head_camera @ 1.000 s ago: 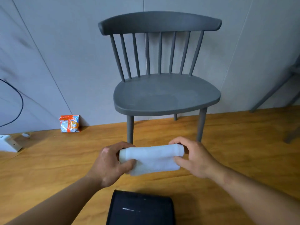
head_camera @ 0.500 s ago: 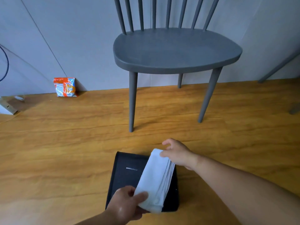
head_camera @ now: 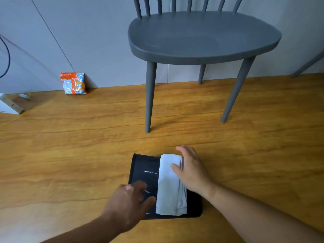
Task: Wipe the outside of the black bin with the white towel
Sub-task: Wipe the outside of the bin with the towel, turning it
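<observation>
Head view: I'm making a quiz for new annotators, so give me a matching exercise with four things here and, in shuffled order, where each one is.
Things
1. towel
2. bin
3. packet
4. chair

Places
A. on the floor against the wall, far left
B. flat on the floor, nearest the camera
C. standing by the wall, beyond the bin
D. folded, lying on the bin

Pairs: 1-D, 2-B, 3-A, 4-C
</observation>
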Demonstrator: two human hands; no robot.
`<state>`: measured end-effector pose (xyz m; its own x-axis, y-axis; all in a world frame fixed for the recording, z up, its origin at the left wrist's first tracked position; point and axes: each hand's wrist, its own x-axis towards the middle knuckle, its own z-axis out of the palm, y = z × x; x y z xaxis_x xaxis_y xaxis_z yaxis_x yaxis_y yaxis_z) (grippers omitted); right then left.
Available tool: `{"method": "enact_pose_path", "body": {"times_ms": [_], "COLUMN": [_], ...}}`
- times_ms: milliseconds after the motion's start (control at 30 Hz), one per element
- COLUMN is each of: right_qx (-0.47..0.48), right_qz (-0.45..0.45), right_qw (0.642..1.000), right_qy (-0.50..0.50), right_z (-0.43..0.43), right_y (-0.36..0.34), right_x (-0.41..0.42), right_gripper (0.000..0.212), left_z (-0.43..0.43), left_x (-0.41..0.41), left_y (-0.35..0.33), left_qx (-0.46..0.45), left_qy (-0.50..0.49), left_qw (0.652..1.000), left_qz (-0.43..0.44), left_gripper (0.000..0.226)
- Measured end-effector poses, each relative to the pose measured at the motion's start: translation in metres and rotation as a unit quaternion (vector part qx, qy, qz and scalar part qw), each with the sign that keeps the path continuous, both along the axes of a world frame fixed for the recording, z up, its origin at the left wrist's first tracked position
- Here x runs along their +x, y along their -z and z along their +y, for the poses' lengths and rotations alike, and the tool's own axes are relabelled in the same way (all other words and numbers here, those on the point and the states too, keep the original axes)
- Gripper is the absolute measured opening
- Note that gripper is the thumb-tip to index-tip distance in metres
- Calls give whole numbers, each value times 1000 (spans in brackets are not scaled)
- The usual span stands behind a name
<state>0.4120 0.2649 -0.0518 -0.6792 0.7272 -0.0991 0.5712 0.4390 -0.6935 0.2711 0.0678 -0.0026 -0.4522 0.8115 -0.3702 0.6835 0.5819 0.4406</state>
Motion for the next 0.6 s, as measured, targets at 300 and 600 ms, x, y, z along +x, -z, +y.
{"method": "enact_pose_path", "body": {"times_ms": [300,600], "right_qx": [53,103], "right_qz": [-71,-127], "right_qw": [996,985], "right_qy": [33,54], "right_z": [-83,-99], "right_y": [19,38], "right_x": [6,-10], "right_gripper": [83,85], "left_z": [-8,4], "left_x": [-79,-18], "left_y": [32,90], "left_qx": [-9,117], "left_qy": [177,-94], "left_qw": [974,989], "left_qz": [139,6], "left_gripper": [100,86]}}
